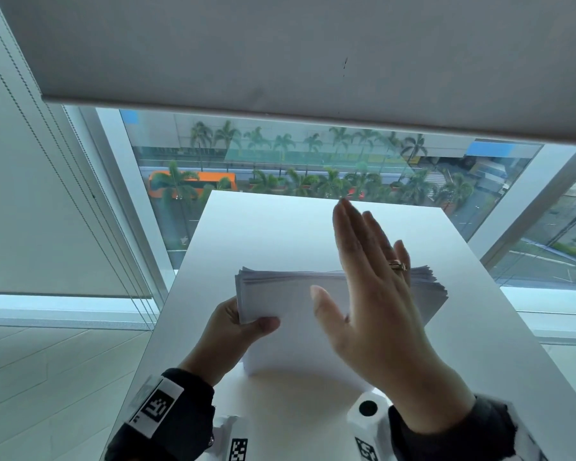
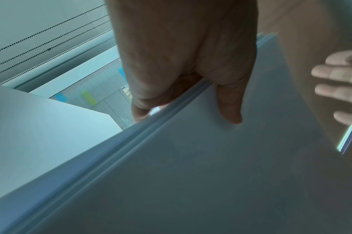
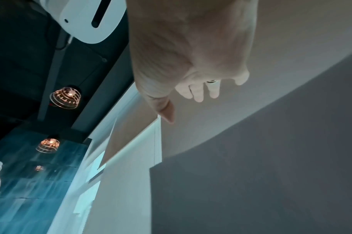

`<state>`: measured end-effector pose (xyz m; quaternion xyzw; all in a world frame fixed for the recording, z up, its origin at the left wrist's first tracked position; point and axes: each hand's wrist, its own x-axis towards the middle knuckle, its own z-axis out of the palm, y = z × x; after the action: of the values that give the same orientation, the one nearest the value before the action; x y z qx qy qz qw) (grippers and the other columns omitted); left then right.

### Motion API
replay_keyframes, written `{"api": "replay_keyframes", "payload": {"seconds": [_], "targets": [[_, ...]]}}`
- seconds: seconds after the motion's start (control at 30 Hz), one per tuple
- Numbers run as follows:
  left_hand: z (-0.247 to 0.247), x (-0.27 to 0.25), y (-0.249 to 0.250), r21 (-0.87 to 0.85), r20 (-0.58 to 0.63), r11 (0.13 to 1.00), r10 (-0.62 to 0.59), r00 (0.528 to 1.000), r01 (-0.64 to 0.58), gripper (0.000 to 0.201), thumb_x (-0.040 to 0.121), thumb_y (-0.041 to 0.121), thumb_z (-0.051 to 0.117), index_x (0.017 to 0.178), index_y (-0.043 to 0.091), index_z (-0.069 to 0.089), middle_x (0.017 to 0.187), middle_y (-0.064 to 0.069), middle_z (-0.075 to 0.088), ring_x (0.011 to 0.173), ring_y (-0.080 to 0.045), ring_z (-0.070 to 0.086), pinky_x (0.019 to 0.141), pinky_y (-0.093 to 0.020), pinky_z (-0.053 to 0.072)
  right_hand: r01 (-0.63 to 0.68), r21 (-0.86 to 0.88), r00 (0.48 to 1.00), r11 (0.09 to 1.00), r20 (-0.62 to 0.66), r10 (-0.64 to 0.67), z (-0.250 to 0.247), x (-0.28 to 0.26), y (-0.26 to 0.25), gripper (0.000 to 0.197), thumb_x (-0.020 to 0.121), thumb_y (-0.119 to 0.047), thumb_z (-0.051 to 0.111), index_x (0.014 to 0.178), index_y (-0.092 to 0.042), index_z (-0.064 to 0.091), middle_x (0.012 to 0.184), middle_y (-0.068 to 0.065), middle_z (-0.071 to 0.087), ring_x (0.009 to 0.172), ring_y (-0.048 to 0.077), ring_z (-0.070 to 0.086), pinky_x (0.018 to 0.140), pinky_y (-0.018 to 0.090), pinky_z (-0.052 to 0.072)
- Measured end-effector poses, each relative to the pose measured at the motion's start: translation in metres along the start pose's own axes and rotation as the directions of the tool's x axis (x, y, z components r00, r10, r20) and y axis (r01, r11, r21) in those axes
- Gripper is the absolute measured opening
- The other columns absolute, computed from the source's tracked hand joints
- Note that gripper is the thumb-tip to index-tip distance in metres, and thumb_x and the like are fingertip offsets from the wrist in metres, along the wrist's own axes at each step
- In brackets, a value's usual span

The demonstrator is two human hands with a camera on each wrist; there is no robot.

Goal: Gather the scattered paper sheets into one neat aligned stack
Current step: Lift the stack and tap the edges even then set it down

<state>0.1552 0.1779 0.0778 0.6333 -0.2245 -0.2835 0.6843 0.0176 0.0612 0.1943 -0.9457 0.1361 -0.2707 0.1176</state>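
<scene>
left hand (image 1: 236,331) pinches the paper stack (image 1: 280,294) by its left edge, raised above the white table (image 1: 266,227); right hand (image 1: 376,294) is flat, fingers straight, holding nothing. far-right edges look fanned; a one-sided pinch could let sheets slide.

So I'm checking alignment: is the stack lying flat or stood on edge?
On edge: the left hand holds the stack upright on the table, top edges still fanned.
</scene>
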Motion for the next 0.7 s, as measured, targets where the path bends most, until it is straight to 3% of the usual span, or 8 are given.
{"api": "replay_keyframes", "payload": {"seconds": [0.13,0.23,0.3,0.37,0.4,0.47,0.53,0.7], "targets": [[-0.001,0.0,0.001,0.008,0.0,1.0,0.005,1.0,-0.005,0.039,0.051,0.025,0.078,0.085,0.008,0.073,0.08,-0.002,0.076,0.076,-0.014,0.069,0.07,-0.024,0.057,-0.061,-0.271,0.988,0.961,0.119,0.097,-0.003,-0.012,0.037,0.068,0.063,-0.04,0.064,0.128,-0.025,0.052,0.121,-0.004,0.067,0.115,0.024,0.062,0.094,0.065,0.034],[-0.001,0.0,-0.001,0.005,0.007,1.0,0.018,1.0,-0.018,0.043,0.048,0.031,0.076,0.086,0.01,0.072,0.078,0.001,0.077,0.073,-0.009,0.069,0.066,-0.019,0.055,-0.301,-0.255,0.937,0.919,0.102,0.335,-0.022,-0.015,0.067,0.062,0.066,-0.03,0.078,0.124,-0.025,0.058,0.104,0.001,0.071,0.108,0.025,0.063,0.104,0.058,0.028],[0.0,0.0,-0.001,0.002,0.003,1.0,0.03,1.0,-0.03,0.044,0.047,0.033,0.076,0.085,0.012,0.072,0.078,0.002,0.077,0.072,-0.008,0.07,0.066,-0.018,0.055,-0.441,-0.091,0.88,0.893,0.153,0.45,-0.033,-0.017,0.083,0.056,0.07,-0.026,0.078,0.123,-0.03,0.059,0.102,-0.002,0.069,0.1,0.018,0.06,0.101,0.033,0.037],[0.0,0.0,-0.001,-0.009,-0.002,0.999,0.042,0.999,-0.042,0.044,0.046,0.034,0.075,0.085,0.012,0.072,0.077,0.002,0.077,0.072,-0.008,0.07,0.065,-0.018,0.054,-0.509,0.231,0.857,0.829,0.227,0.463,-0.03,-0.021,0.102,0.049,0.067,-0.018,0.081,0.11,-0.035,0.064,0.095,-0.01,0.067,0.087,0.0,0.061,0.08,0.008,0.042],[0.0,0.001,-0.001,-0.014,-0.002,0.999,0.045,0.999,-0.045,0.045,0.046,0.034,0.075,0.085,0.012,0.072,0.077,0.002,0.077,0.072,-0.008,0.07,0.065,-0.018,0.054,-0.528,0.405,0.849,0.746,0.271,0.454,-0.023,-0.024,0.11,0.045,0.064,-0.015,0.082,0.101,-0.036,0.068,0.094,-0.011,0.069,0.084,-0.003,0.063,0.078,0.005,0.043],[0.001,0.001,-0.001,-0.022,0.0,0.999,0.048,0.999,-0.048,0.044,0.046,0.034,0.075,0.084,0.013,0.073,0.078,0.001,0.077,0.072,-0.009,0.07,0.064,-0.018,0.054,-0.537,0.693,0.835,0.481,0.352,0.424,-0.001,-0.033,0.125,0.031,0.06,-0.009,0.075,0.088,-0.022,0.075,0.091,0.0,0.075,0.086,0.011,0.069,0.083,0.019,0.051],[0.002,0.0,0.002,-0.013,-0.005,0.998,0.055,0.998,-0.055,0.043,0.045,0.035,0.076,0.082,0.014,0.074,0.08,0.001,0.077,0.074,-0.01,0.071,0.066,-0.019,0.054,-0.538,0.779,0.816,0.321,0.387,0.429,0.022,-0.042,0.128,0.023,0.062,-0.001,0.071,0.082,-0.012,0.076,0.087,0.005,0.076,0.083,0.016,0.069,0.077,0.023,0.054],[0.004,-0.005,0.03,0.216,-0.113,0.942,0.284,0.952,-0.255,0.027,0.05,0.041,0.07,0.075,0.032,0.07,0.076,0.02,0.074,0.07,0.005,0.066,0.068,-0.009,0.05,-0.539,0.749,0.789,0.385,0.29,0.541,0.055,-0.051,0.126,0.032,0.076,0.016,0.062,0.075,-0.016,0.07,0.067,-0.012,0.073,0.065,-0.001,0.066,0.064,0.01,0.051]]}}
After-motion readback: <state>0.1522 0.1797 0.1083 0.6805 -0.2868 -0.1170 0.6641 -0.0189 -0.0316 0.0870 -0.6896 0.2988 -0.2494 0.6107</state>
